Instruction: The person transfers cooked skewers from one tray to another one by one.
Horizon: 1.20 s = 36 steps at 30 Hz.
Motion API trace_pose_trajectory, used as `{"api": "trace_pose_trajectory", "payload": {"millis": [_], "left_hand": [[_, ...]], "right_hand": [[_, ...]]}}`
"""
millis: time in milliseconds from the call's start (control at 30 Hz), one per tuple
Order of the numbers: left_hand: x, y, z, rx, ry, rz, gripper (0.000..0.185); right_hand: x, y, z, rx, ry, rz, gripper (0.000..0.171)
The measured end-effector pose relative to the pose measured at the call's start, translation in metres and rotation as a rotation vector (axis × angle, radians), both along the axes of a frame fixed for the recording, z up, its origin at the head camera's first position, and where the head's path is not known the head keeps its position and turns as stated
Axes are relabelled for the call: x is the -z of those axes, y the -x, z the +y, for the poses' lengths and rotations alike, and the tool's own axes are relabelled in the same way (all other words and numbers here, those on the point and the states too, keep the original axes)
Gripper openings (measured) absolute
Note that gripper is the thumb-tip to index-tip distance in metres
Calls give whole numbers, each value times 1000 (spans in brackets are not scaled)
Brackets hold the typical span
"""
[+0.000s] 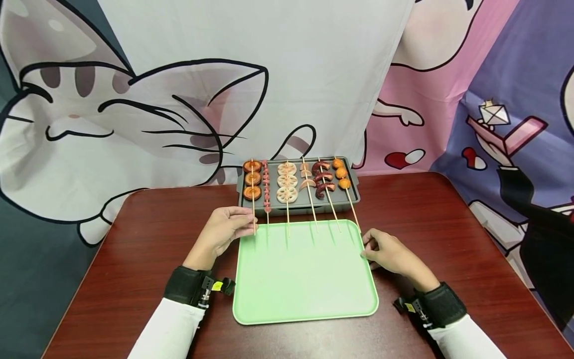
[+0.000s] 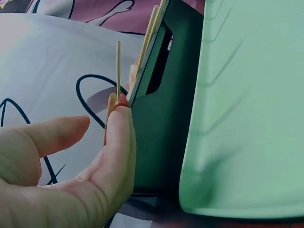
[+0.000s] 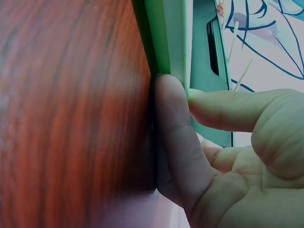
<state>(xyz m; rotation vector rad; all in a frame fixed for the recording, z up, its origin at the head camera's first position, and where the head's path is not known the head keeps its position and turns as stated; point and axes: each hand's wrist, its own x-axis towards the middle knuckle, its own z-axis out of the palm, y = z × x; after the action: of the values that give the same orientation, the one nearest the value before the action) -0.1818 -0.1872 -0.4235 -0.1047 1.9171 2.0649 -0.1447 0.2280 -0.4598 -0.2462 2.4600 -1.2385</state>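
The left hand (image 1: pixel 222 232) pinches the stick of the leftmost skewer (image 1: pixel 253 192) between thumb and fingertips, near the far left corner of the green tray (image 1: pixel 305 294). That skewer carries three brown ring-shaped pieces and lies in the grey tray (image 1: pixel 352 192) with its bare end reaching out over the near rim.

The grey tray sits at the far edge of the table (image 1: pixel 471 239), about the middle, touching or just beside the green tray's far edge. It holds six skewers side by side — from the left: the brown rings, a thin pink one (image 1: pixel 266 187), lotus root slices (image 1: pixel 287 182), pale crescents (image 1: pixel 307 179), dark curled pieces (image 1: pixel 323 182) and orange balls (image 1: pixel 342 173). All the sticks point toward the person, their ends over the green tray, which has nothing lying in it.

The right hand (image 1: pixel 390 254) grips the green tray's right edge near its far right corner — thumb on top of the rim, fingers against its side, resting on the table.
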Motion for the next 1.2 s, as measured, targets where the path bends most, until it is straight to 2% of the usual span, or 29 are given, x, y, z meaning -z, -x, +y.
{"api": "trace_pose_trajectory", "payload": {"millis": [300, 700, 1200], "left_hand": [[2, 2, 3, -34, 11, 8, 44], [5, 4, 5, -62, 39, 62, 40], [6, 1, 7, -64, 65, 111, 35]], "right_hand": [[1, 2, 0, 6, 4, -10, 23], [1, 3, 1, 3, -5, -4, 21], [0, 2, 1, 6, -4, -8, 21]]}}
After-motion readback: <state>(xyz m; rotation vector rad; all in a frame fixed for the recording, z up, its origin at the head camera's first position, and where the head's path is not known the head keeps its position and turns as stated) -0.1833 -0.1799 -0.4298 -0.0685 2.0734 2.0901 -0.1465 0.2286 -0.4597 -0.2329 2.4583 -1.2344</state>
